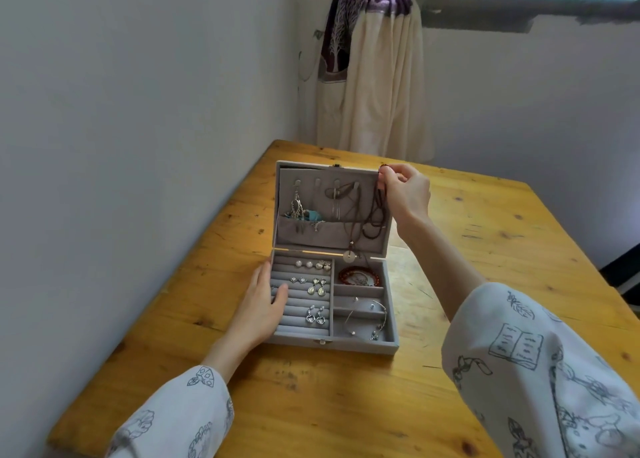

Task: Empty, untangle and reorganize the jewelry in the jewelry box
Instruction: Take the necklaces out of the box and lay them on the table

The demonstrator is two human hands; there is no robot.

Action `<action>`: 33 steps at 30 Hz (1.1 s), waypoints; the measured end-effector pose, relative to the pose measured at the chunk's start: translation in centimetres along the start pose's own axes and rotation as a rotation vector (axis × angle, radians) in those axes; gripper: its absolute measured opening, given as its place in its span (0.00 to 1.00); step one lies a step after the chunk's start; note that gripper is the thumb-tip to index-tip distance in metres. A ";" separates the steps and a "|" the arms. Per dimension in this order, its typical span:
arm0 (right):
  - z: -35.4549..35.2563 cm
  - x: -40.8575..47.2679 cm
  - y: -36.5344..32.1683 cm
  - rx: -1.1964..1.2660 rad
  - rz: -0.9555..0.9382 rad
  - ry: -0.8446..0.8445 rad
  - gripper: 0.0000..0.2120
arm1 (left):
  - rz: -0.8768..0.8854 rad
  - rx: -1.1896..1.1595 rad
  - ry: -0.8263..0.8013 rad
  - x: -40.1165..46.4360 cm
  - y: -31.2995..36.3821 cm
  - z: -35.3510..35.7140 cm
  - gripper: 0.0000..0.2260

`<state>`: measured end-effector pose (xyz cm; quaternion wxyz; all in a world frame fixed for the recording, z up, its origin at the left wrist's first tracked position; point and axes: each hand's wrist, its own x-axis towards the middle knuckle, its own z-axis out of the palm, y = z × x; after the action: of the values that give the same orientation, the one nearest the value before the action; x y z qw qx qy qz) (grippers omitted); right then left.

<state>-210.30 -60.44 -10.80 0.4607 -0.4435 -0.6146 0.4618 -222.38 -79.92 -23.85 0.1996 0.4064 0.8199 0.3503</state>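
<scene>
Knotty pine table [450, 250] carries the open grey velvet jewelry box [332, 270]. Right hand [403, 191] pinches the dark cord necklace [372, 215] at the lid's far right corner; left hand [265, 298], fingers flat, steadies the tray. Lift slowly, freeing snagged loops.

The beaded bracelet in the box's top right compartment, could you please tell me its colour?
Reddish-brown, seen in the head view: beaded bracelet.

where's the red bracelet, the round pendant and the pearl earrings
red bracelet [347, 271], head view, left arc of beads
round pendant [348, 256], head view, disc face
pearl earrings [303, 264], head view, between the two pearls
</scene>
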 end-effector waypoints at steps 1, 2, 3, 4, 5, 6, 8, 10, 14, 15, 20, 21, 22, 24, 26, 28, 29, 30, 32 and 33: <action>-0.1 -0.1 -0.5 0.049 -0.008 -0.024 0.05 | 0.001 -0.007 -0.001 0.0 0.0 0.0 0.27; -0.3 -0.3 -1.0 0.092 -0.011 -0.052 0.05 | -0.001 -0.022 -0.005 0.0 0.0 -0.1 0.27; -0.5 -0.6 -1.5 0.138 -0.004 -0.087 0.05 | -0.008 -0.047 -0.011 -0.1 0.2 -0.2 0.27; -0.9 -1.1 -1.8 0.194 0.016 -0.133 0.06 | -0.018 -0.084 -0.008 -0.2 0.4 -0.3 0.27; -1.3 -1.7 -1.9 0.251 0.044 -0.185 0.06 | -0.019 -0.123 0.020 -0.3 0.8 -0.5 0.27; -1.9 -2.4 -2.0 0.287 0.068 -0.234 0.05 | -0.001 -0.151 0.080 -0.5 1.3 -0.8 0.27; -3.1 -3.8 -1.9 0.296 0.078 -0.320 0.04 | 0.086 -0.167 0.262 -0.9 2.8 -1.5 0.25; -4.1 -4.9 -2.2 0.314 0.059 -0.389 0.03 | 0.211 -0.154 0.352 -1.1 5.1 -2.1 0.24; -5.4 -6.2 -3.9 0.379 0.028 -0.482 0.04 | 0.432 -0.151 0.069 -1.0 11.4 -1.3 0.32; -5.6 -6.4 -4.4 0.413 0.025 -0.509 0.04 | 0.457 -0.173 -0.008 -0.9 12.8 -0.9 0.34; -7.8 -6.6 -6.1 0.494 -0.032 -0.526 0.06 | 0.454 -0.248 -0.193 -0.4 16.3 0.8 0.07; -8.4 -6.5 -6.1 0.496 -0.034 -0.501 0.06 | 0.431 -0.287 -0.236 -0.5 16.1 0.9 0.05; -9.1 -6.4 -6.0 0.501 -0.028 -0.467 0.06 | 0.412 -0.319 -0.282 -0.6 15.7 0.9 0.06; -10.5 -6.1 -5.5 0.527 0.006 -0.398 0.06 | 0.385 -0.354 -0.340 -1.2 14.6 0.4 0.07; -11.8 -5.8 -4.6 0.566 0.065 -0.345 0.06 | 0.352 -0.417 -0.332 -1.6 13.5 -0.4 0.09; -12.8 -5.6 -3.2 0.640 0.156 -0.299 0.07 | 0.326 -0.482 -0.301 -1.7 12.9 -1.6 0.09; -13.2 -5.6 -2.4 0.697 0.214 -0.277 0.09 | 0.316 -0.493 -0.295 -1.6 12.8 -2.1 0.08; -13.5 -5.7 -1.5 0.752 0.271 -0.256 0.10 | 0.309 -0.476 -0.297 -1.6 12.7 -2.6 0.08; -14.1 -5.8 0.2 0.807 0.365 -0.232 0.10 | 0.307 -0.361 -0.306 -1.5 12.5 -3.3 0.06; -14.4 -5.8 0.9 0.802 0.399 -0.230 0.11 | 0.302 -0.303 -0.316 -1.5 12.4 -3.6 0.05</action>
<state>-195.05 -63.63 -10.48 0.4270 -0.2858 -0.3371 0.7889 -217.12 -77.35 -12.24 0.3292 0.5394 0.6467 0.4270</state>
